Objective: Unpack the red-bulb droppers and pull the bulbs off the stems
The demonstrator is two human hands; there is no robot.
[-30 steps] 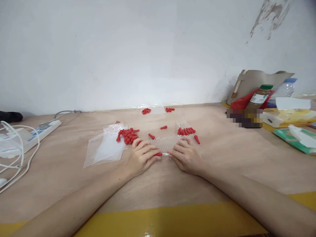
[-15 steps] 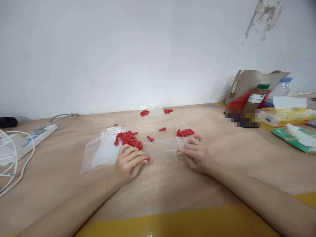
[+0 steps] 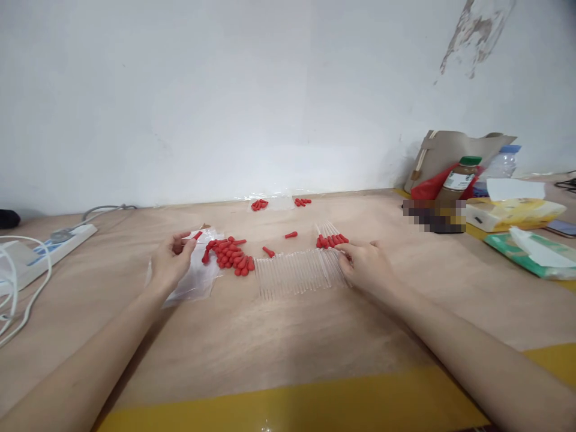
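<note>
My left hand [image 3: 173, 258] is raised over the clear plastic bags [image 3: 198, 276], pinching a red rubber bulb [image 3: 197, 236] between thumb and fingers. To its right lies a pile of red rubber bulbs [image 3: 231, 255]. My right hand [image 3: 366, 264] is at the right end of a row of thin glass tubes [image 3: 292, 273], fingertips pressed together beside the bulbs of several assembled droppers [image 3: 332, 240]. What those fingers grip, if anything, is hidden. Two single bulbs, one nearer [image 3: 269, 252] and one farther [image 3: 291, 234], lie behind the row.
Against the wall, more red bulbs [image 3: 260, 205] lie by a clear bag. A white power strip [image 3: 72, 243] with cables is at left. At right stand a bag [image 3: 468, 150], a green-capped bottle [image 3: 459, 180], tissue packs [image 3: 517, 213] and a phone [image 3: 562, 228].
My left hand has moved left and away from me, from the tubes to over the bags, with a red bulb in its fingers. The glass tube seen in my right hand is no longer distinguishable there.
</note>
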